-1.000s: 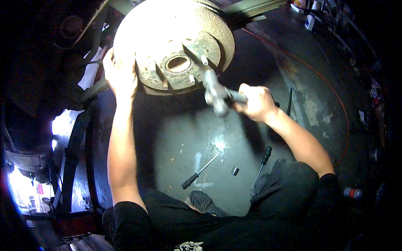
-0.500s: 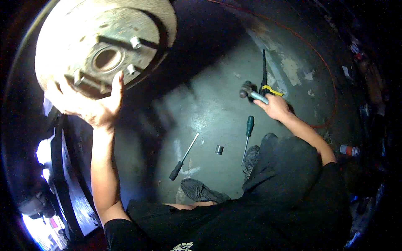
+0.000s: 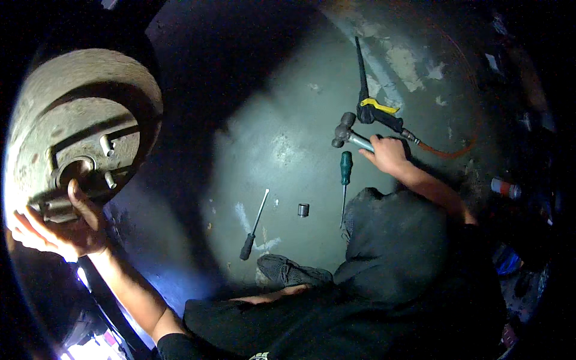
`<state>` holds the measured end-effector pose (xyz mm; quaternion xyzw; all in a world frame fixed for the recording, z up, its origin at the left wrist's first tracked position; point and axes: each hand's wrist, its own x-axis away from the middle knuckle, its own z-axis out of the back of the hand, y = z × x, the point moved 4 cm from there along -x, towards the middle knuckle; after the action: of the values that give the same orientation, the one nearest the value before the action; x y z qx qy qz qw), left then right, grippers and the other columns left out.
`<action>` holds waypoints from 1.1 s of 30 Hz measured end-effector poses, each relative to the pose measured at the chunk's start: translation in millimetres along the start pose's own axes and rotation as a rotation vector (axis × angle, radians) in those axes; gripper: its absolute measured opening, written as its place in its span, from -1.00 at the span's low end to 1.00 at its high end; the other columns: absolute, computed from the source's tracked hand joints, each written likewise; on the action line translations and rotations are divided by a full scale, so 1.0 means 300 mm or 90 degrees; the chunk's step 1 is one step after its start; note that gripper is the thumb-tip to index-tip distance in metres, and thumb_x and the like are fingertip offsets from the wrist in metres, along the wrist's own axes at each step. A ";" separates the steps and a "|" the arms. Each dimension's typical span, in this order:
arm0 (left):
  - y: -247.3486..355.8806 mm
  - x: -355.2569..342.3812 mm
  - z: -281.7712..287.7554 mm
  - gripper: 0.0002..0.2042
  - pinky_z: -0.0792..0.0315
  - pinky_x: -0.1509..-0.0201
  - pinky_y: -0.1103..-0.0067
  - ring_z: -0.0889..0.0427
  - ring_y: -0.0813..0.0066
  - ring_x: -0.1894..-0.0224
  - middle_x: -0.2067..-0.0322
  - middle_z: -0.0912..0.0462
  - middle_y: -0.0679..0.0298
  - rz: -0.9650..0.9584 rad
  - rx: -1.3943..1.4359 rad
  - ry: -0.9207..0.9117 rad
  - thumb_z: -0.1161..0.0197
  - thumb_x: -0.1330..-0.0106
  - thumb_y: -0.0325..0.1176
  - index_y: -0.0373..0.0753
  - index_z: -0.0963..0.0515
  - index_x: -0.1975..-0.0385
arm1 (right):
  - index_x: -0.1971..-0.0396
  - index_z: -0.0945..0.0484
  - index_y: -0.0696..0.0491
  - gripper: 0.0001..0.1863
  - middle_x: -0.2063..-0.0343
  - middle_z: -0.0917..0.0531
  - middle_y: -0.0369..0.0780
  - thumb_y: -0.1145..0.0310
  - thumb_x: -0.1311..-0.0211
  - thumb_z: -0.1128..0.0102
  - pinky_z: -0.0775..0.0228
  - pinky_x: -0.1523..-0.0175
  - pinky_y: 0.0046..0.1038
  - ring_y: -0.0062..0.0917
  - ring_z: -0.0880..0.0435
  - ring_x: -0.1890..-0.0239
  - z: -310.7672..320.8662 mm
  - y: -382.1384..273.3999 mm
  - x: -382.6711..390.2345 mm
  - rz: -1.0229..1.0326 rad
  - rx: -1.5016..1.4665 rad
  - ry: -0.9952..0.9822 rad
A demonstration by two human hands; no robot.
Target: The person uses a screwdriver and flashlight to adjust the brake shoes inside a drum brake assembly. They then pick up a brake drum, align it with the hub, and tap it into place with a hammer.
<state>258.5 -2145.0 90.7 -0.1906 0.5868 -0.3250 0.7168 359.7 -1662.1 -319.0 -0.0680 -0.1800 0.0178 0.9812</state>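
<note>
At the left, a worn brake disc (image 3: 42,144) with protruding wheel studs and a round centre hole faces me. My left hand (image 3: 75,231) grips its lower part, thumb up in front of the hole and fingers curled along the edge; some contact is hidden. Low over the floor, my right hand (image 3: 389,155) is closed around the grey handle of a ball-peen hammer (image 3: 344,129), its head pointing left. Just beyond the hammer lies a black air blow gun (image 3: 375,111) with a yellow trigger. A green-handled screwdriver (image 3: 345,168) is close to my right hand.
A black-handled screwdriver (image 3: 254,228) and a metal socket (image 3: 303,210) lie on the grey floor (image 3: 270,156) before my shoes. An orange-red hose (image 3: 444,154) curves from the blow gun. A can (image 3: 506,188) lies at the right.
The brake disc and my left hand appear farther left and lower as the view shifts. My right hand still holds the hammer, now with the blow gun and hose connection in fuller sight.
</note>
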 end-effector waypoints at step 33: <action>0.168 -0.047 0.121 -0.16 -0.45 -0.17 -0.06 -0.57 -0.18 -0.15 -0.07 -0.60 -0.19 1.351 1.201 -0.197 0.19 -0.38 0.43 -0.32 -0.51 -0.17 | 0.18 -0.52 0.14 -0.59 0.46 -0.56 -0.23 0.05 -0.26 -0.19 -0.37 0.44 -0.33 -0.48 -0.56 0.46 0.332 -0.088 -0.631 -0.214 -0.739 -0.027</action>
<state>304.3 -2103.0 76.5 0.8383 -0.0658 0.1179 0.5283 147.5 -1686.8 -289.6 -0.5622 -0.1879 -0.2373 0.7696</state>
